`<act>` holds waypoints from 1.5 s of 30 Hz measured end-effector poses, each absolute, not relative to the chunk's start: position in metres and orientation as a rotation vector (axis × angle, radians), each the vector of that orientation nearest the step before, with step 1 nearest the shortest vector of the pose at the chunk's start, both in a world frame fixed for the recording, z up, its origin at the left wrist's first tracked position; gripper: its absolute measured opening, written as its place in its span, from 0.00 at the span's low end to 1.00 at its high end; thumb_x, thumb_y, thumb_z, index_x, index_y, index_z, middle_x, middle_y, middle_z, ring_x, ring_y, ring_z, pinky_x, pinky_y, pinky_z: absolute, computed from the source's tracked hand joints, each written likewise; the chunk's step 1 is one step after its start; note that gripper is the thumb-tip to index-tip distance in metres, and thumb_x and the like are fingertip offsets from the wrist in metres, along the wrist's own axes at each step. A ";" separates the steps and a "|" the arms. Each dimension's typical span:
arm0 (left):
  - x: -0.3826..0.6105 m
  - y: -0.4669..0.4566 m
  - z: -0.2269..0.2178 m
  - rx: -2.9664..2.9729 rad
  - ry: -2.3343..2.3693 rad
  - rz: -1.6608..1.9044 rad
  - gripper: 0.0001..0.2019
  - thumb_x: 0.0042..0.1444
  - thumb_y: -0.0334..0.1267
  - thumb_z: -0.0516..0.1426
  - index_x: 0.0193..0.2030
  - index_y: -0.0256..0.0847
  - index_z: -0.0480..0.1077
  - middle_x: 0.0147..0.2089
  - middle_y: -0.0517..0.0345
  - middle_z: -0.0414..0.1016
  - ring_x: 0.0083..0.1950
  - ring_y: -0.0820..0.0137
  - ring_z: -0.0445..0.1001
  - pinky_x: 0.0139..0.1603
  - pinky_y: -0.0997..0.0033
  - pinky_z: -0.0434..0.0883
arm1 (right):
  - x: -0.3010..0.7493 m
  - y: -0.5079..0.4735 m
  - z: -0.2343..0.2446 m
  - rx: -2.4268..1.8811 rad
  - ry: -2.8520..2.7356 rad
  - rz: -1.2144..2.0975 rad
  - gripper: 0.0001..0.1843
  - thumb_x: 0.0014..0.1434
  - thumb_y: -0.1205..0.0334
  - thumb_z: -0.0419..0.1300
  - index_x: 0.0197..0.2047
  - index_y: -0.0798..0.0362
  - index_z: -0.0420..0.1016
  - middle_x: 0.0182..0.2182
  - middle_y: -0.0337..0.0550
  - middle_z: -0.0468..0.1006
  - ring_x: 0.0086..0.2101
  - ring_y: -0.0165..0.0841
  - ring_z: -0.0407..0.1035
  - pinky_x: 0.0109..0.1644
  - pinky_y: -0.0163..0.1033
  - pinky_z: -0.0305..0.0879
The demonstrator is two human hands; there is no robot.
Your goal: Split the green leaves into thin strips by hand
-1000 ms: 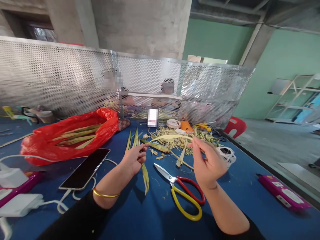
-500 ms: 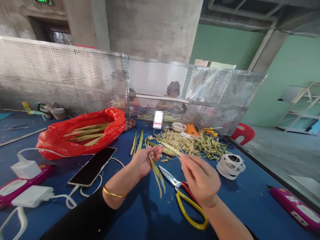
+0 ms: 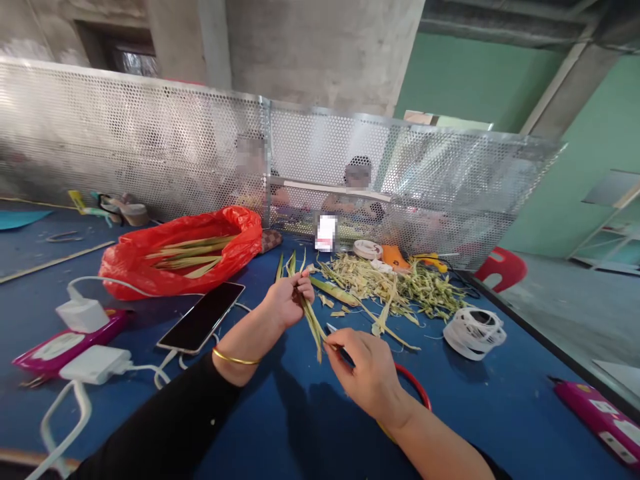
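My left hand (image 3: 287, 300) is closed around a small bunch of long green leaf strips (image 3: 311, 320), whose ends hang down toward me. With thumb and fingers pinched, my right hand (image 3: 367, 373) grips the lower end of one strip. Beneath that hand lie scissors (image 3: 416, 385); only a blade tip and parts of the red and yellow handles show. Just beyond my hands are a folded green leaf piece (image 3: 336, 291) and a pale peeled strip (image 3: 383, 321), beside a heap of dry shavings (image 3: 363, 275).
A red plastic bag (image 3: 125, 263) of leaves and a phone (image 3: 203, 319) with charging cables lie to the left. At right are greener scraps (image 3: 435, 293), a white coil (image 3: 474, 333) and a purple power strip (image 3: 597, 420). Behind stands a perforated metal screen (image 3: 190, 147), with people beyond.
My right hand has come down and left, from a pale strip by the heap to the hanging strip ends. The pale strip now lies on the table. The view has shifted slightly.
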State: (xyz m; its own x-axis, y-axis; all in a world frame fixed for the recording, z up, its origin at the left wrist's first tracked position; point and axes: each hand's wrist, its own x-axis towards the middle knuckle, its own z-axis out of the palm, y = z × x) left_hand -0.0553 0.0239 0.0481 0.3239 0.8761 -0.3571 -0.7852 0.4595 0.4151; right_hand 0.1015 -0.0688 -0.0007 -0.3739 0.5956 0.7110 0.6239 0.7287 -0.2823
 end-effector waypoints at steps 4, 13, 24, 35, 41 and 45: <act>-0.059 0.023 0.051 0.162 0.508 1.089 0.14 0.64 0.28 0.39 0.28 0.38 0.58 0.17 0.71 0.47 0.12 0.83 0.49 0.11 0.85 0.48 | 0.098 -0.072 0.000 -1.058 -1.948 0.449 0.04 0.58 0.66 0.54 0.36 0.51 0.69 0.26 0.39 0.77 0.27 0.30 0.72 0.33 0.33 0.66; -0.062 0.020 0.058 0.252 0.331 0.991 0.13 0.64 0.29 0.42 0.28 0.38 0.57 0.19 0.70 0.46 0.12 0.83 0.47 0.11 0.83 0.42 | 0.101 -0.073 0.015 -1.114 -1.902 0.993 0.06 0.57 0.58 0.58 0.33 0.51 0.68 0.25 0.38 0.76 0.26 0.31 0.71 0.31 0.34 0.64; -0.062 0.022 0.053 0.358 0.219 0.949 0.13 0.65 0.31 0.41 0.28 0.38 0.56 0.19 0.70 0.45 0.13 0.82 0.47 0.12 0.82 0.43 | 0.106 -0.056 0.002 -1.065 -1.352 1.523 0.34 0.54 0.33 0.49 0.31 0.59 0.74 0.22 0.42 0.74 0.17 0.27 0.68 0.22 0.30 0.60; -0.056 0.017 0.054 0.406 0.188 0.939 0.14 0.65 0.31 0.41 0.28 0.38 0.57 0.19 0.70 0.46 0.13 0.83 0.48 0.12 0.83 0.45 | 0.102 -0.058 0.007 -1.038 -1.159 1.480 0.25 0.52 0.40 0.58 0.34 0.56 0.75 0.29 0.44 0.78 0.31 0.31 0.74 0.36 0.34 0.67; -0.044 0.013 0.047 0.612 0.271 0.887 0.12 0.63 0.31 0.44 0.28 0.37 0.60 0.19 0.70 0.43 0.13 0.83 0.45 0.12 0.84 0.43 | 0.093 -0.066 0.006 -0.878 -1.164 1.940 0.19 0.55 0.50 0.59 0.42 0.58 0.73 0.32 0.49 0.80 0.30 0.34 0.76 0.36 0.36 0.68; -0.041 0.013 0.045 0.670 0.309 0.896 0.12 0.63 0.33 0.45 0.27 0.37 0.60 0.19 0.70 0.43 0.14 0.83 0.43 0.12 0.85 0.43 | 0.093 -0.068 0.006 -0.946 -1.139 1.959 0.19 0.55 0.51 0.60 0.40 0.60 0.73 0.33 0.50 0.79 0.29 0.33 0.76 0.33 0.34 0.68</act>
